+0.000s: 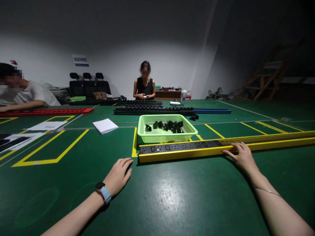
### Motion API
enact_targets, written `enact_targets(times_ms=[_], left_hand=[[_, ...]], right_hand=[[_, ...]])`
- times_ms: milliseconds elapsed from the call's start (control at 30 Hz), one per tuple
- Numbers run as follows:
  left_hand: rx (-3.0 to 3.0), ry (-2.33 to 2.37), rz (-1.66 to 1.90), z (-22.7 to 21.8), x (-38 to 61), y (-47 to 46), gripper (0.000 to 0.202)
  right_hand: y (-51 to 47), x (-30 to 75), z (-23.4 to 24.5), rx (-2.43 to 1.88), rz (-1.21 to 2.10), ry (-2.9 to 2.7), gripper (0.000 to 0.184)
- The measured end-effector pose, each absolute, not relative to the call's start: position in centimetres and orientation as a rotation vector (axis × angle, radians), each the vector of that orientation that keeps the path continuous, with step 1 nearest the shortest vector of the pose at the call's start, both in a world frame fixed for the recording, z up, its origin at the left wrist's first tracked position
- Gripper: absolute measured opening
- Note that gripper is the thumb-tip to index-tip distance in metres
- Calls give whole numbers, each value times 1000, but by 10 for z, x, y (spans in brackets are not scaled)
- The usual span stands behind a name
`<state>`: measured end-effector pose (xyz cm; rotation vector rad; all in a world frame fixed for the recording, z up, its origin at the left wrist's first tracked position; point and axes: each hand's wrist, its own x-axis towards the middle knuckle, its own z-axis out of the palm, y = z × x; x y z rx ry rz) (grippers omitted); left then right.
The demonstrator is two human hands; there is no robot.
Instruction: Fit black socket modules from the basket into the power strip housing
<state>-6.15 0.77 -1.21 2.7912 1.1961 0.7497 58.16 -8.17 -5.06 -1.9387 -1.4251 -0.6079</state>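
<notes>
A long yellow power strip housing lies across the green table, with black socket modules set in its left part. On its front edge rests my right hand, fingertips over the rim and thumb against the front side. My left hand, with a watch on the wrist, lies on the table just left of the housing's end, fingers stretched out and holding nothing. Directly behind the housing stands a light green plastic basket with several black socket modules inside.
White paper and printed sheets lie to the left. Farther back are black strips, a blue rail and a red rail. One person is across the table, another person at the left.
</notes>
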Motion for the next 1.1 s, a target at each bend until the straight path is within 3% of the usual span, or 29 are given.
enact_targets(times_ms=[167, 467, 700, 1100], left_hand=[[2744, 1212, 900, -8, -62, 5, 35], [2846, 1146, 1070, 2, -63, -3, 47], [2996, 1163, 1064, 6, -58, -6, 60], [2964, 1445, 958, -9, -59, 1, 57]], right_hand=[[-84, 577, -44, -1901, -604, -1442, 64], [-87, 539, -36, -1912, -581, -1445, 66], [-70, 454, -29, -1848, -498, -1425, 72], [-50, 312, -32, -1732, -452, -1481, 61]])
